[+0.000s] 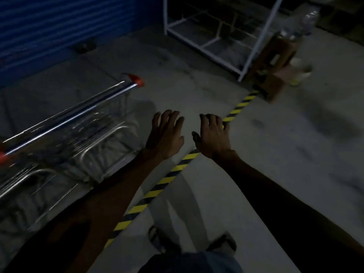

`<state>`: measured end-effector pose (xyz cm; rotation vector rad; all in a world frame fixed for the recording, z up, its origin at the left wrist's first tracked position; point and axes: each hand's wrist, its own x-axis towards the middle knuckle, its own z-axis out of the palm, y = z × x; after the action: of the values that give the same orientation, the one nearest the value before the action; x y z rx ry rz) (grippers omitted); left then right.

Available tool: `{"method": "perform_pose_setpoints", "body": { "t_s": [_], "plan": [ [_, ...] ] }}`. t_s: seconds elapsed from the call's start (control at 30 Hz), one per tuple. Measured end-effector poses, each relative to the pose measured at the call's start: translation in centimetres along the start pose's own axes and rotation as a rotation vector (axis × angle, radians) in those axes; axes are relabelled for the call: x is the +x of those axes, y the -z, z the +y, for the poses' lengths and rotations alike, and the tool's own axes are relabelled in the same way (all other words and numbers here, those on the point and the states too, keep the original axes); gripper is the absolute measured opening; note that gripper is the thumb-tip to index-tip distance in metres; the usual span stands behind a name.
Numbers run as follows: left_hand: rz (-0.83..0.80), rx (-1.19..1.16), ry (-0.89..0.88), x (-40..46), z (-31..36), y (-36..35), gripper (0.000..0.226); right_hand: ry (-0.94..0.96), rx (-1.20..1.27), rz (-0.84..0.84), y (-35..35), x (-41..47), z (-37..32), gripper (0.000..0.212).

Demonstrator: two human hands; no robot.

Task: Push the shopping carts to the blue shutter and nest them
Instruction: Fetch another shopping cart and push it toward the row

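Nearest you, your feet in dark sandals (222, 245) stand on the grey concrete floor (266, 154), astride the near end of a yellow-and-black striped floor tape line (157, 189) that runs diagonally from near left to far right. Both arms reach forward, palms down; your left hand (167, 133) and right hand (213, 136) hang over bare floor with fingers spread apart, holding nothing, touching nothing. The silver wire shopping cart with a chrome push bar and red end caps (65, 123) sits to the left of both hands, so your left hand is the nearer one. The bar's long axis slants from near left to far right, roughly parallel with the tape; its far red cap is left of and beyond your left fingertips, the near cap is at the left frame edge. Motion blur hides the basket detail, and I cannot tell whether one cart or a nested pair is there. To regrip, you would likely swing both hands left onto the bar. Beyond the cart, far left, the blue corrugated roller shutter (65, 26) stands near it, with little room left to push. Open floor lies right of the tape. Far right: a white metal-frame shelf rack (248, 62) and a brown cardboard box (275, 62), both well apart from the cart.
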<state>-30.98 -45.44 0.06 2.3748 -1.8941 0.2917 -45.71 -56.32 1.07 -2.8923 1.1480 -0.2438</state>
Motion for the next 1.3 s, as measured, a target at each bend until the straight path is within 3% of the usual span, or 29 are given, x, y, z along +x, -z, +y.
{"method": "perform_pose_setpoints", "body": {
  "t_s": [0.2,0.47,0.73,0.93,1.0,1.17,1.2,1.27,1.3],
  "plan": [
    [-0.018,-0.003,-0.368,6.3,15.9,0.3,0.056,-0.351,-0.008,0.006,1.8,-9.9,14.9,0.06],
    [-0.016,-0.028,-0.771,9.8,42.0,0.4,0.058,-0.815,-0.007,0.041,3.9,-27.5,34.2,0.058],
    [0.028,-0.053,-1.148,11.1,66.5,1.3,0.057,-1.24,0.003,0.076,6.7,-45.5,47.6,0.058],
    [0.03,-0.078,-1.374,10.0,82.4,1.6,0.056,-1.525,-0.001,0.12,8.3,-55.4,54.6,0.056],
    [0.016,-0.08,-1.377,9.9,82.8,1.4,0.055,-1.501,-0.011,0.128,8.3,-55.5,54.8,0.056],
    [0.04,-0.124,-1.543,11.5,98.7,0.6,0.054,-1.691,-0.052,0.145,9.7,-62.2,64.9,0.056],
    [0.058,-0.125,-1.527,11.5,99.1,0.9,0.054,-1.69,-0.057,0.146,9.8,-62.3,65.2,0.056],
    [0.027,-0.135,-1.576,13.1,107.3,1.2,0.055,-1.742,-0.055,0.156,10.9,-64.6,71.5,0.057],
    [0.057,-0.135,-1.576,13.1,107.6,1.5,0.056,-1.742,-0.069,0.155,10.9,-64.5,71.8,0.057]
  ]
}}
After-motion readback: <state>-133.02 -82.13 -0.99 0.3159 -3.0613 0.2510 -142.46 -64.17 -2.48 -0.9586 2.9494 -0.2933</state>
